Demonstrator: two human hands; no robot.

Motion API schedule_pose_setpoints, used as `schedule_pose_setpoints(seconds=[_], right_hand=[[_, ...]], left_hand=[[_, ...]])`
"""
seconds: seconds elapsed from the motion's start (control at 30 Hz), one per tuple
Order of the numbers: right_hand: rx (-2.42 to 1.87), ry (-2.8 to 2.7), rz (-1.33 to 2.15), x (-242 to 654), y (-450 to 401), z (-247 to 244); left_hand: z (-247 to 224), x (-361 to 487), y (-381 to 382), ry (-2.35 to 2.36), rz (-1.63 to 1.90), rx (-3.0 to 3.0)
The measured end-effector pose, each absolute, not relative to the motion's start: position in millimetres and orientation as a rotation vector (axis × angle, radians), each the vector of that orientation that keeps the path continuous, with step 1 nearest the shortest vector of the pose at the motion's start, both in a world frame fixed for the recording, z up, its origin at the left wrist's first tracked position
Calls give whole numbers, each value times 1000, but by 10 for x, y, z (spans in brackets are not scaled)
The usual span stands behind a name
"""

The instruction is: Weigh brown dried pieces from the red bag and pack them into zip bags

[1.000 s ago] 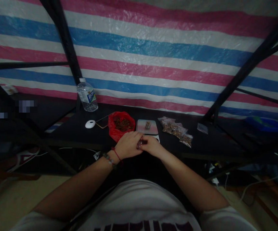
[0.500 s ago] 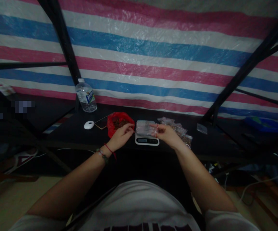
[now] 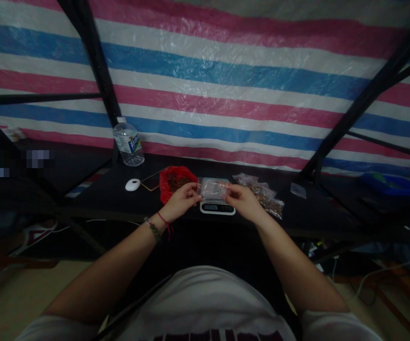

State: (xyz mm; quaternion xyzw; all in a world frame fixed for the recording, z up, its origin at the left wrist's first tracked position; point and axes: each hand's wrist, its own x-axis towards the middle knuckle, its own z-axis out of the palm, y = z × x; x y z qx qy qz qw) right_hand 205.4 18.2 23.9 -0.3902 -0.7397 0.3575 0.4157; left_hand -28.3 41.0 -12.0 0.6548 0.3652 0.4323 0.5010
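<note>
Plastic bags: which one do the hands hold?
The clear bag over the scale, held between left hand and right hand; the other bags lie farther right on the table.

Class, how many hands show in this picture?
2: the left hand at the left edge of a clear bag over the scale, the right hand at the bag's right edge. No others show.

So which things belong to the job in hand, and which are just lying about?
Likely used:
flat clear plastic bag, held between left hand and right hand
white digital scale
crumpled red plastic bag of brown bits
small filled clear plastic bags

Likely lying about:
clear plastic bottle with blue label
white rounded object
</note>
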Motion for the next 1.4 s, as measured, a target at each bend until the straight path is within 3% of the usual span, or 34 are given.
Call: schedule_pose_setpoints(seconds=[0.13,0.27,0.4,0.6,0.73,0.9,1.17,1.4], right_hand=[[-1011,-1859,863,2064,220,164],[-1078,-1917,890,2000,193,96],[-1068,-2141,982,1823,79,72],[-1027,-2147,1060,1767,58,94],[-1128,-2020,803,1761,327,238],[-1064,-2367,634,1275,893,354],[-1229,-2872,307,564,1518,32],[-1242,-2943,138,428,1596,-3]], left_hand=[[-165,-306,442,989,1038,1723],[-41,-301,286,1171,1250,2169],[57,-185,49,1009,962,2603],[19,-83,-11,1096,849,2487],[25,-141,33,1094,821,2472],[25,-193,35,908,538,2535],[-12,-237,123,829,380,2518],[-45,-253,151,876,385,2487]])
